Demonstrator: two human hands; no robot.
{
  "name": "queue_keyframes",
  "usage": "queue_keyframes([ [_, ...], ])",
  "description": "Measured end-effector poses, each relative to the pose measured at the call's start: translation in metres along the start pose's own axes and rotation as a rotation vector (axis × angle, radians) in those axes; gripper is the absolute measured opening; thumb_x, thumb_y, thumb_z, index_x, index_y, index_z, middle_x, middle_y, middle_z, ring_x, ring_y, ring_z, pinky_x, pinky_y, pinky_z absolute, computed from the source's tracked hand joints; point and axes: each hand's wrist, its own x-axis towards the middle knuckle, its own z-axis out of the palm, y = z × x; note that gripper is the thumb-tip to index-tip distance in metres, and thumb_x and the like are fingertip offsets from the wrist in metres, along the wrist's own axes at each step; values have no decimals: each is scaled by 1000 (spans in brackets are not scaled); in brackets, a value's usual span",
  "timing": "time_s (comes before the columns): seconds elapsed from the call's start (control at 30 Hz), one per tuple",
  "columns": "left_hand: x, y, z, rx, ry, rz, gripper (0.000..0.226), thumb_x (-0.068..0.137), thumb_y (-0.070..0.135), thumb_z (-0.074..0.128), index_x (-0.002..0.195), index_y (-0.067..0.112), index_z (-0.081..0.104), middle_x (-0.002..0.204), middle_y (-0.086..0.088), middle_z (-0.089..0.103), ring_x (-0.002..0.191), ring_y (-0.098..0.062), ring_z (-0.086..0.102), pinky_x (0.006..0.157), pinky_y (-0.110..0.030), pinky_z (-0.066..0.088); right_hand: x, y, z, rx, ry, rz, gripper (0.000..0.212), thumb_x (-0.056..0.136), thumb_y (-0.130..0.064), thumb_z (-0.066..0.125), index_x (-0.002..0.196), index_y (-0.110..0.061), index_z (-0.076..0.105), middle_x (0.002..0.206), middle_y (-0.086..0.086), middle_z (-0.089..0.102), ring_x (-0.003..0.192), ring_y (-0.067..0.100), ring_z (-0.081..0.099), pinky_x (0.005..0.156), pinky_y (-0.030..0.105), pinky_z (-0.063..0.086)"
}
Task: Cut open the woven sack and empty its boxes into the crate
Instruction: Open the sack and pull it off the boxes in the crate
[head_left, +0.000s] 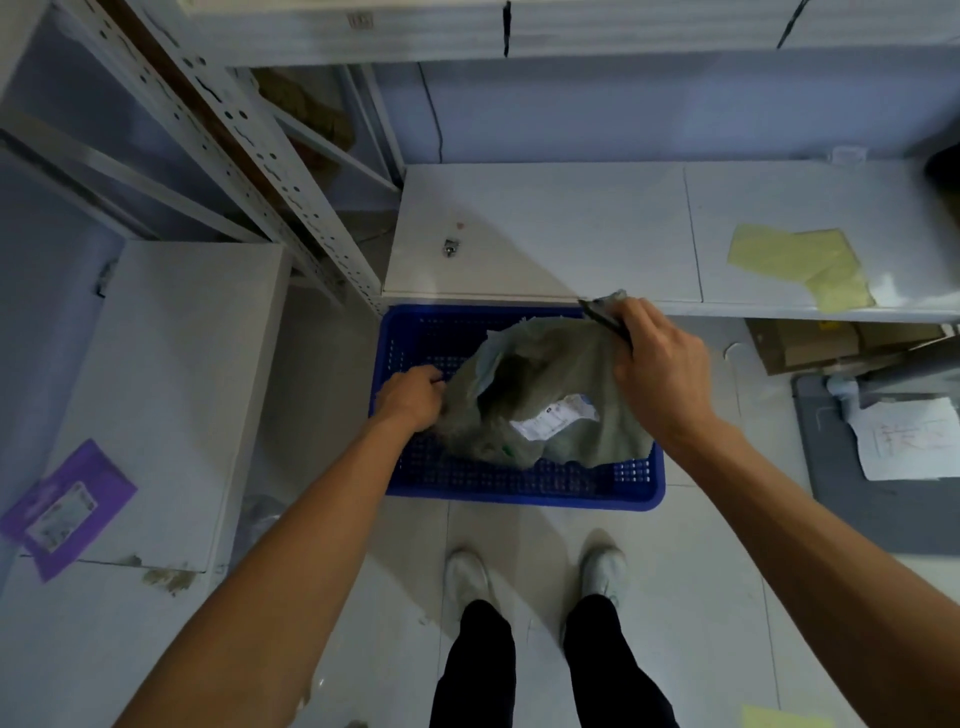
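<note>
Grey-green woven sack (545, 395) lies in the blue crate (519, 491) at frame centre, its open mouth facing upper left. Left hand (410, 400) pinches its left edge; right hand (660, 369) clenches its upper-right corner together with a dark cutter (602, 317). No boxes visible.

Pale tiled floor (691, 597); white perforated metal shelving (270, 171); low white shelf (545, 234).
</note>
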Motion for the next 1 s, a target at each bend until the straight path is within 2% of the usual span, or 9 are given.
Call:
queue_keyframes([
  [0.1,-9,29,-8,-138,-48,175,44,103,39,56,145,25,54,137,-6,64,116,-22,61,95,-33,50,6,-2,3,-29,-94,59,25,90,-2,57,114,-9,63,105,9,70,69,33,64,56,33,48],
  [0.27,-17,94,-9,-217,-91,425,89,70,53,87,147,37,45,147,5,52,131,-16,51,110,-41,47,14,-15,6,32,-131,-18,22,89,-4,58,109,-10,65,101,6,70,66,31,63,53,39,53],
  [0.37,-24,122,-4,-257,-88,438,51,80,44,81,126,33,62,126,9,65,116,-16,60,91,-34,51,20,-21,8,94,-188,9,14,89,-7,59,102,-7,66,95,8,70,70,31,64,59,44,55],
  [0.47,-27,132,-6,-182,64,480,7,96,27,60,97,25,66,95,-1,65,101,-31,65,73,-35,44,22,-20,10,172,-175,14,12,94,-12,58,100,-9,68,93,6,69,73,28,64,63,45,55],
  [0.53,-27,130,-5,-148,45,478,15,101,23,53,95,22,66,97,-4,69,98,-32,66,76,-39,49,19,-20,11,216,-185,39,16,97,-16,57,106,-12,69,97,2,64,76,22,61,65,36,54],
  [0.63,-27,122,-4,-226,43,465,17,101,19,55,101,19,72,103,-1,74,97,-25,67,86,-45,56,14,-7,8,359,-33,336,33,98,-20,56,129,-15,62,109,0,58,88,14,56,74,19,47],
  [0.73,-24,114,-4,-374,53,409,22,98,7,60,106,21,76,105,-1,76,100,-21,70,92,-47,58,-12,15,16,314,-92,486,45,91,-28,56,133,-16,58,115,4,65,94,16,60,82,32,53],
  [0.83,-20,109,-10,-465,26,390,20,97,7,64,106,19,77,102,-3,77,97,-22,73,92,-46,60,-41,16,28,299,-353,482,55,83,-44,60,132,-20,58,115,3,69,92,16,65,80,38,59],
  [1.0,-23,99,-18,-720,-119,307,20,101,6,60,116,8,72,107,-17,75,96,-30,75,92,-45,61,-48,12,43,177,-444,462,56,89,-54,60,136,-24,57,124,0,66,103,24,66,82,46,57],
])
